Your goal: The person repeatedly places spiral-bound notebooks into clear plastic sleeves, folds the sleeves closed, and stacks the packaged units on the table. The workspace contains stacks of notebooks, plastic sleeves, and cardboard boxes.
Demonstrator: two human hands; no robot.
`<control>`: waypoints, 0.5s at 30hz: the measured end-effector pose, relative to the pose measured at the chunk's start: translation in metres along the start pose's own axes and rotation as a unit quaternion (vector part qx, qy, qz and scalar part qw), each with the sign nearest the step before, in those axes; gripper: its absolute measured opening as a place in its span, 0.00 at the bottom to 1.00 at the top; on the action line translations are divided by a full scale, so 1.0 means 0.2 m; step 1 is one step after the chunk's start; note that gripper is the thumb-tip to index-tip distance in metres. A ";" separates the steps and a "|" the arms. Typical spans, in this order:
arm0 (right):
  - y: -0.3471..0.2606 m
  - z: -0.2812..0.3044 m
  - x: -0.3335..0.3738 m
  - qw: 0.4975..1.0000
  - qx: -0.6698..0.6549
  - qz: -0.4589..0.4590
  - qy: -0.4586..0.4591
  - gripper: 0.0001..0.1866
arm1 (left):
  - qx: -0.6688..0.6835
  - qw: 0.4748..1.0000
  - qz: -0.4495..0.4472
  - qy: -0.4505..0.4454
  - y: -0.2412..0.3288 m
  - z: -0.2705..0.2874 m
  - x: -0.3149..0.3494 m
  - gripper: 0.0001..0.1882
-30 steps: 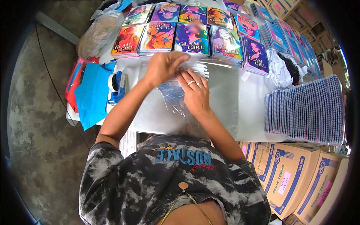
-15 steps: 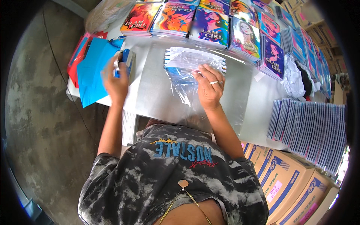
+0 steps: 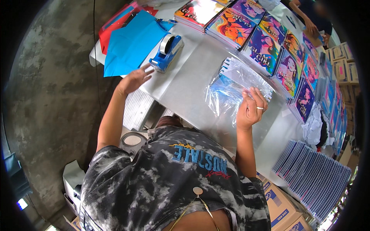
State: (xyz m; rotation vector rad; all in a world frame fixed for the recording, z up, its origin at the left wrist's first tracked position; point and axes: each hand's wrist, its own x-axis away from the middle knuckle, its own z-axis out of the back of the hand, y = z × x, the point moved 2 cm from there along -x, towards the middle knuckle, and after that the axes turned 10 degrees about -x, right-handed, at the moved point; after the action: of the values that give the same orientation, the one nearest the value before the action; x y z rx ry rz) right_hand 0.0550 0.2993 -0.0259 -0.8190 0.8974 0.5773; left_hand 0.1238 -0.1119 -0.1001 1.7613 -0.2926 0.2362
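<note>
My left hand (image 3: 135, 80) is at the table's left edge with its fingers stretched out and apart. Nothing shows in it. Just beyond its fingertips stands a blue tape dispenser (image 3: 166, 54) with a roll of tape on it. My right hand (image 3: 252, 108) has its fingers closed on the clear plastic wrap (image 3: 225, 94) around a bundle of spiral notebooks (image 3: 241, 73). The bundle lies on the table, its white page edges and spiral teeth showing through the plastic. Loose wrap spreads toward me and to the left.
Blue sheets (image 3: 129, 46) and a red folder (image 3: 105, 37) lie at the far left. Stacks of colourful notebooks (image 3: 262, 48) line the far side. A row of notebooks (image 3: 312, 177) stands at right, above cartons (image 3: 279, 208). Another person's arm (image 3: 302, 15) shows at the far right.
My left hand has drawn back from the tape dispenser toward me. My right hand keeps hold of the wrap. The whole view has turned, shifting the table's contents rightward.
</note>
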 end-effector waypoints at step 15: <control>0.00 0.02 -0.02 0.999 -0.004 -0.029 -0.037 0.13 | -0.172 0.980 -0.032 0.100 0.14 -1.44 -0.21 0.20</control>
State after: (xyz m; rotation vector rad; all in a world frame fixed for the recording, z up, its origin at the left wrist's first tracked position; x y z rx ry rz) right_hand 0.0545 0.3028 -0.0214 -0.8224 0.8021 0.5575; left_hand 0.0747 0.1661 -0.0272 1.3908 -0.1214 0.2943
